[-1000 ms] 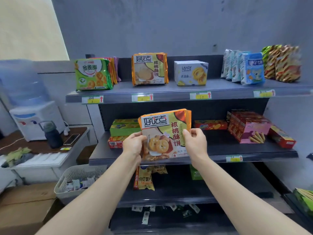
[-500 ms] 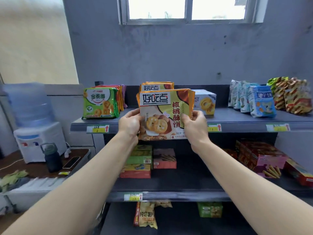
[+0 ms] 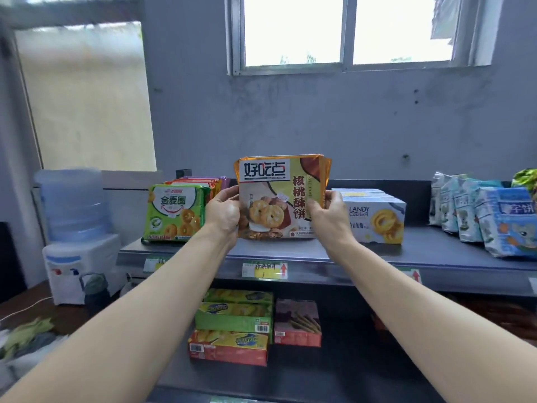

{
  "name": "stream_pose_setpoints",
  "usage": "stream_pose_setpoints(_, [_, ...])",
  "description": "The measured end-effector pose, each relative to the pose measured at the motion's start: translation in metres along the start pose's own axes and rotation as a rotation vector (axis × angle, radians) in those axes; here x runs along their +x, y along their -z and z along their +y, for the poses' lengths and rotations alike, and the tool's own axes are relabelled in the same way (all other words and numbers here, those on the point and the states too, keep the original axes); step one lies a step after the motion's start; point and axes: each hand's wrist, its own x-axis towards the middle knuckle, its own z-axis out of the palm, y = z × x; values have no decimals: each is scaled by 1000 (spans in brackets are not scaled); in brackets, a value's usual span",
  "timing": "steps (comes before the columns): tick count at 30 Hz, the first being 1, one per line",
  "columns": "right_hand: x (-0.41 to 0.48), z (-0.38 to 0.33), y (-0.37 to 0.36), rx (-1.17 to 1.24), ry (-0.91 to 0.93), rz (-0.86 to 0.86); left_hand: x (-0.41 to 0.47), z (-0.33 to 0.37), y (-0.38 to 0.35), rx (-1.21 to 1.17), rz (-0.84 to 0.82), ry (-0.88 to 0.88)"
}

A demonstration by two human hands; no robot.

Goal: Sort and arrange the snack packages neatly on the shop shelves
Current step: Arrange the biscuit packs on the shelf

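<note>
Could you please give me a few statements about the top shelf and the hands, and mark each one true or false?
1. Both hands hold the orange walnut cookie pack, the left hand on its left edge and the right hand on its right edge. True.
2. The green ring cookie pack stands to the right of the held pack. False: it stands to the left.
3. The white Landy Castle box sits on the top shelf, right of the held pack. True.
4. The held pack is turned with its back toward the camera. False: its printed front faces the camera.
5. The blue-and-white snack bags are on the lower shelf. False: they stand on the top shelf, at the right.
</note>
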Motion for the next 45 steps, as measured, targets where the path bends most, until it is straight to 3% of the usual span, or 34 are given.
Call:
stream_pose_setpoints(8, [24, 34, -13, -101, -103, -24, 45, -35, 3, 58, 32, 93])
stream_pose_setpoints(14, [35, 51, -26, -192, -194, 9, 76, -54, 13, 193, -63, 155])
stream_pose_setpoints(20, [44, 62, -39, -237, -229, 86, 97, -62, 16, 141, -107, 188])
stream_pose_setpoints(28, [50, 65, -50, -273, -256, 154, 113, -67, 19, 157, -238, 175])
stream_pose_setpoints(39, [60, 75, -53, -366, -233, 229, 116, -78, 10, 234, -230, 90])
stream_pose_setpoints(45, [59, 70, -50, -261, -390, 150, 114, -74, 10, 303, -201, 127])
